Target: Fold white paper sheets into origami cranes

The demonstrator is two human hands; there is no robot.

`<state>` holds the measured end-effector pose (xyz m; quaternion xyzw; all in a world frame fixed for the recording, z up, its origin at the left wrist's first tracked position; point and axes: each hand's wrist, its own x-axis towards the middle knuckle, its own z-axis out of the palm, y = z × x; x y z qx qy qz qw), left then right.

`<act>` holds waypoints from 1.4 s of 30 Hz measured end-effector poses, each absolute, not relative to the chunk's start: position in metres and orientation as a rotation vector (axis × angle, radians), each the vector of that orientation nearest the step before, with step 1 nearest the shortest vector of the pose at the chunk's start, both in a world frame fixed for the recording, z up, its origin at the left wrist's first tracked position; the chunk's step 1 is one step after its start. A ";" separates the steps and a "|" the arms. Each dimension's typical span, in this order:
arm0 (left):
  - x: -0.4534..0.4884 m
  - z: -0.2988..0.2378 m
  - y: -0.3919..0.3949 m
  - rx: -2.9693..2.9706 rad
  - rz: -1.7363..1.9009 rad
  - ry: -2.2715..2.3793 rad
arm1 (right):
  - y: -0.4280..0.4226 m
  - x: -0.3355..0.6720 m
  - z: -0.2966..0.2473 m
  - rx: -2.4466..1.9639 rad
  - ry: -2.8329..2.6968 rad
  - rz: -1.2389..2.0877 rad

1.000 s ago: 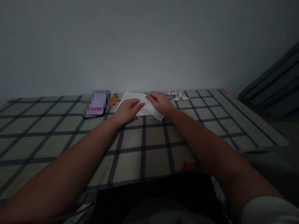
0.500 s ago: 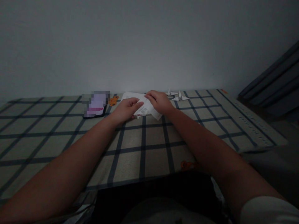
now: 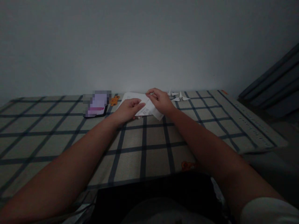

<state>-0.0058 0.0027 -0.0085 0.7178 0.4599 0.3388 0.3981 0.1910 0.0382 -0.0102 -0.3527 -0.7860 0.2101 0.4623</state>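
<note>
A folded sheet of white printed paper (image 3: 147, 109) is between my hands near the back of the table, with a loose corner hanging at the lower right. My left hand (image 3: 129, 109) grips its left side, thumb on top. With thumb and fingertips, my right hand (image 3: 158, 99) pinches the paper's upper right part. Behind it lies more white paper (image 3: 132, 95), and I cannot make out whether this is the same sheet. Two folded paper cranes (image 3: 181, 97) stand just right of my right hand.
A phone (image 3: 96, 105) with a partly blurred screen leans at the left. Checked cloth (image 3: 130, 146) covers the table, with orange printed figures (image 3: 114, 100) on it. The wall (image 3: 149, 46) rises behind, and a dark curtain (image 3: 275, 81) hangs at the right.
My right hand has shifted very slightly, its fingers lifting a little at the paper's upper edge. My left hand keeps its hold in nearly the same place.
</note>
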 end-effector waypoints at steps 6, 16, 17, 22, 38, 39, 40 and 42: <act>-0.010 -0.015 0.008 1.794 0.904 1.173 | 0.040 0.200 -0.010 -0.918 -1.832 0.594; -0.008 -0.010 0.004 1.873 0.876 1.191 | 0.042 0.193 -0.011 -0.874 -1.948 0.685; -0.008 -0.009 0.004 1.894 0.864 1.198 | 0.041 0.193 -0.011 -0.888 -1.946 0.697; -0.006 -0.005 -0.001 1.950 0.812 1.247 | 0.040 0.196 -0.009 -0.920 -1.966 0.711; -0.007 -0.008 0.001 1.936 0.829 1.236 | 0.040 0.196 -0.008 -0.915 -1.927 0.775; -0.008 -0.010 0.003 1.929 0.889 1.243 | 0.041 0.196 -0.009 -0.916 -1.911 0.793; -0.009 -0.012 0.006 1.917 0.957 1.250 | 0.041 0.196 -0.009 -0.918 -1.898 0.817; -0.011 -0.016 0.010 1.855 1.064 1.261 | 0.042 0.196 -0.010 -0.916 -1.883 0.864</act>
